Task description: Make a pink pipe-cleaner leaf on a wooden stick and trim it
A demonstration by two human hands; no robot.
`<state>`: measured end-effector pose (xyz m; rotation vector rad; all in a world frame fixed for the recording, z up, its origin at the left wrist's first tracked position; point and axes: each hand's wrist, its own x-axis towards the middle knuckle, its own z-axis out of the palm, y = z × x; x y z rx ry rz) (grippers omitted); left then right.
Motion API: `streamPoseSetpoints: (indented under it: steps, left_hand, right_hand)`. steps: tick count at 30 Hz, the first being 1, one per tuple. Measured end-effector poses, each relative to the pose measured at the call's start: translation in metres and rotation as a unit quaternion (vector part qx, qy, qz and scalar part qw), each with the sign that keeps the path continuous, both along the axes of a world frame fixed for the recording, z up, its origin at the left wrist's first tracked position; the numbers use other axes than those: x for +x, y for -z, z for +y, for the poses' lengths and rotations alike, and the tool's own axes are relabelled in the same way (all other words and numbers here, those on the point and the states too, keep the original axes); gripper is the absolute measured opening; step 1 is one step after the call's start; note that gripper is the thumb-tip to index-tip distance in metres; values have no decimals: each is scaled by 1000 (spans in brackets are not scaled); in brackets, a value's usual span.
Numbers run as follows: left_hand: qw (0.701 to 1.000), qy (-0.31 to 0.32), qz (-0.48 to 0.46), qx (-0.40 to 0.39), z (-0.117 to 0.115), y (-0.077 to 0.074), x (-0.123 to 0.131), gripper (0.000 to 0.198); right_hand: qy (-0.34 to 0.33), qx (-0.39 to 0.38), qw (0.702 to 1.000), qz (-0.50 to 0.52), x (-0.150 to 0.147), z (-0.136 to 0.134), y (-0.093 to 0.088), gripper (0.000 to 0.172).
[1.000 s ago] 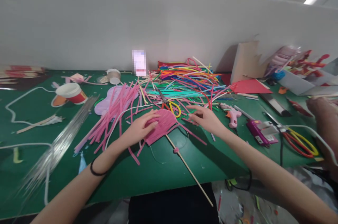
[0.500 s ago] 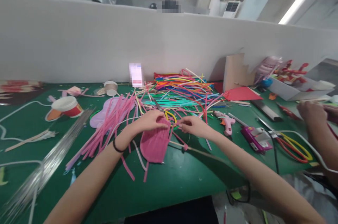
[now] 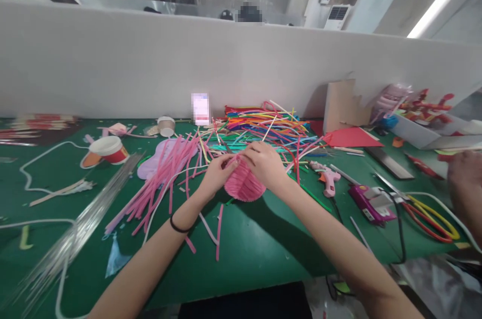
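A rounded pink piece (image 3: 245,187) of ribbed, fuzzy strips, like pipe cleaners set side by side, is held up over the middle of the table. My left hand (image 3: 218,173) pinches its upper left edge. Bent fingers of my right hand (image 3: 266,162) close on its top from the other side, and the two hands nearly meet there. A thin pale stick (image 3: 269,128) shows above my right hand; its lower end is hidden. Loose pink pipe cleaners (image 3: 161,178) lie left of my hands, partly over a lilac flat shape (image 3: 146,162).
Behind my hands spreads a pile of coloured pipe cleaners (image 3: 259,126). To the right are a pink glue gun (image 3: 328,178), a purple power strip (image 3: 371,206) and scissors (image 3: 425,213). Left stand a paper cup (image 3: 113,151) and thin wires (image 3: 94,208). A co-worker's hand (image 3: 465,178) is at far right.
The pink piece has turned and now faces me as a rounded shape. My right hand has moved left onto its top. The thin stick that pointed right now points up behind my hand.
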<state>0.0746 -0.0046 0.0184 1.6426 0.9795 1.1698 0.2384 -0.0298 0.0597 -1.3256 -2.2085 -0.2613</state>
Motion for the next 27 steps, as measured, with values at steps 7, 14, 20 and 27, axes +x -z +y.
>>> streamPoseSetpoints:
  steps: [7,14,20,27]
  left_hand:
    - [995,-17,-67,-76,-17,25,1,34]
    - [982,-57,-116,-140,-19,37,2,37]
    - [970,-74,-117,-201,-19,42,-3,38]
    - [939,-131,-225,-224,-13,40,-11,38]
  right_hand:
    - [-15,-15,983,183,-9,-16,48,25]
    - [-19,-9,982,190,-8,-18,72,28]
    - [-33,-8,992,119,-12,-19,77,30]
    - [110,49,942,314,26,-7,60,35]
